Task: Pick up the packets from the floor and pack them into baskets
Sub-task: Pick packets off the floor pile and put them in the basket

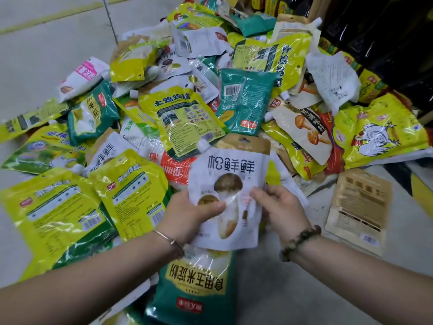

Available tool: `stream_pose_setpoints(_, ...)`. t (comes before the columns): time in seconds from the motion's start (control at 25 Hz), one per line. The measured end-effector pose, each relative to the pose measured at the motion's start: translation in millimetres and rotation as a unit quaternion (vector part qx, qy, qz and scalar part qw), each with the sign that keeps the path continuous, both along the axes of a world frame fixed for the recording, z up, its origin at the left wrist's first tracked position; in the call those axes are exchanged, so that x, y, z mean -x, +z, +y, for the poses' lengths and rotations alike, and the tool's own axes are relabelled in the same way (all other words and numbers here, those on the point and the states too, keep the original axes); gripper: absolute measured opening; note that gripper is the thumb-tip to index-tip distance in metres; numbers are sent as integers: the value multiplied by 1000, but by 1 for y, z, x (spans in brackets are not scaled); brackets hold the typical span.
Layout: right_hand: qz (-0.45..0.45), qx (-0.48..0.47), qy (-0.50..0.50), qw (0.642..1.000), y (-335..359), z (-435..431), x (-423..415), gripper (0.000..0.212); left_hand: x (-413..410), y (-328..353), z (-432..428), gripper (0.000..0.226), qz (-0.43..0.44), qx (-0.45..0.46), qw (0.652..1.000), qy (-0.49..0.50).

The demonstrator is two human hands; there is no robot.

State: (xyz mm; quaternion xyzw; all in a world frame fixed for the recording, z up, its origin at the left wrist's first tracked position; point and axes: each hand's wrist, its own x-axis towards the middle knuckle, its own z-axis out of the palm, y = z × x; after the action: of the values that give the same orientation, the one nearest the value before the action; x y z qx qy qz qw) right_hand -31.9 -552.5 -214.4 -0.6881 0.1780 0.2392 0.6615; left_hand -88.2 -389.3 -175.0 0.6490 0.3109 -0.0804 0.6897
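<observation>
A white mushroom packet (230,174) with a spout and a tan top strip is held upright above the pile. My left hand (189,214) grips its lower left side, thumb across the front. My right hand (278,207) pinches its right edge. Beneath my hands lies a green starch packet (194,285). A big heap of packets (187,113), yellow, green and white, covers the floor ahead. No basket is in view.
A tan packet (358,212) lies alone on the grey floor (293,296) to the right. Dark shelving with stocked goods (375,43) stands at the upper right. Two large yellow packets (70,214) lie at the left. Bare floor (46,55) shows at the far left.
</observation>
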Motion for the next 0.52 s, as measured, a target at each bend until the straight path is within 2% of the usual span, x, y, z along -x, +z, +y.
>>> stream_pose_setpoints(0.12,73,95,-7,993,-26,-7,36,43,5,2,37,20,-10,-68,996,60)
stream_pose_setpoints(0.2,152,116,63,980,-39,-3,69,53,10,-1,56,22,-7,-66,992,111)
stream_pose_setpoints(0.24,192,97,104,971,-42,1,81,56,12,-3,62,21,-3,-63,989,133)
stream_pose_setpoints(0.36,279,47,146,948,-41,28,96,38,17,-8,71,15,7,-48,984,174)
stream_pose_setpoints(0.52,262,101,154,947,-44,43,98,37,22,-8,71,16,10,-38,984,171)
